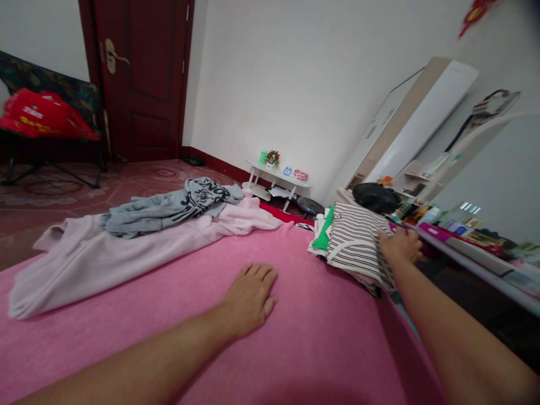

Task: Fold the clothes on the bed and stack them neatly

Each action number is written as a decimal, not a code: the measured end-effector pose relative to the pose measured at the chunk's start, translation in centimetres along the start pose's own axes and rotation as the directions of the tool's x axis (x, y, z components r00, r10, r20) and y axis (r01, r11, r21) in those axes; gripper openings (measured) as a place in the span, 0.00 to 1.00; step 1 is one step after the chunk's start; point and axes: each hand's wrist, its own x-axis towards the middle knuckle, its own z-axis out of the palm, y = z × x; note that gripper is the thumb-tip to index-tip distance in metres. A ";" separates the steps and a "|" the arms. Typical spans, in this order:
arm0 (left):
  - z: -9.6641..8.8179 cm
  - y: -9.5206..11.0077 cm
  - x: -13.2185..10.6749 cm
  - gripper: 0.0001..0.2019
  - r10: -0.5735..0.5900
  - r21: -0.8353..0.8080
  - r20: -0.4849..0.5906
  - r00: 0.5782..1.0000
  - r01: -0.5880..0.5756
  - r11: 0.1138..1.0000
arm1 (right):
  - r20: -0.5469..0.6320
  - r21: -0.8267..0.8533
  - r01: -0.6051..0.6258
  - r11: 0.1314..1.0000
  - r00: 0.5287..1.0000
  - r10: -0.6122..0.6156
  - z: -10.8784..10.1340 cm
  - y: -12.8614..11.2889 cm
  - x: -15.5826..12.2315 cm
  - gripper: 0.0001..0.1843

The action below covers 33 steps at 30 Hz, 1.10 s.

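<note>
My left hand [251, 298] lies flat on the pink bed cover [304, 337], fingers stretched out and nothing in it. At the bed's right edge is a stack of folded clothes with a black-and-white striped shirt [358, 239] on top and a green garment [325, 232] showing at its left side. My right hand [400, 246] is at the right side of this stack, its thumb side against the striped shirt and its fingers apart, pointing away from the cloth. Across the bed's far left, a pale pink garment [126, 264] is spread out, with a crumpled grey printed garment [169, 208] on it.
A dressing table [476, 264] with bottles, boxes and a black bag [375, 197] stands close on the right. Beyond the bed is a small white table [276, 170]. A folding chair [80, 93] holding a red bag [46, 115] is at left, near a dark red door [147, 73].
</note>
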 end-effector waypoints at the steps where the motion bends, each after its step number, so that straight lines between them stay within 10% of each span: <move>1: 0.0 0.0 0.0 0.24 0.002 0.002 -0.004 1.000 -0.002 1.000 | 0.009 0.012 0.113 0.994 0.994 -0.113 0.3 -0.2 -0.6 0.32; 5: 0.0 -0.1 0.0 0.24 0.012 -0.001 -0.025 1.000 -0.012 1.000 | 0.274 0.089 0.368 0.925 0.884 -0.378 1.4 -1.1 -2.6 0.33; 9: -0.1 -0.1 -0.2 0.22 0.026 -0.003 -0.034 0.999 -0.026 1.000 | 0.072 0.237 0.367 0.900 0.917 -0.393 0.1 -3.4 -6.6 0.28; 12: -0.2 -0.1 -0.4 0.21 0.033 -0.002 -0.042 0.999 -0.033 0.999 | -0.090 0.411 0.517 0.751 0.843 -0.531 -1.6 -6.3 -13.2 0.21; 19: -0.3 -0.2 -1.1 0.22 0.095 0.043 -0.070 0.993 -0.092 0.995 | 0.257 0.528 0.539 0.657 0.636 -0.728 -3.6 -10.3 -27.5 0.22; 27: -0.6 -0.2 -2.5 0.22 0.107 0.122 -0.031 0.994 -0.102 0.987 | 0.359 0.395 0.512 0.763 0.678 -0.641 -5.2 -10.0 -29.9 0.25; 33: -4.6 -2.3 -4.1 0.23 -0.116 0.183 -0.209 0.971 0.155 0.971 | 0.301 0.517 0.464 0.720 0.688 -0.660 -4.9 -8.8 -29.7 0.25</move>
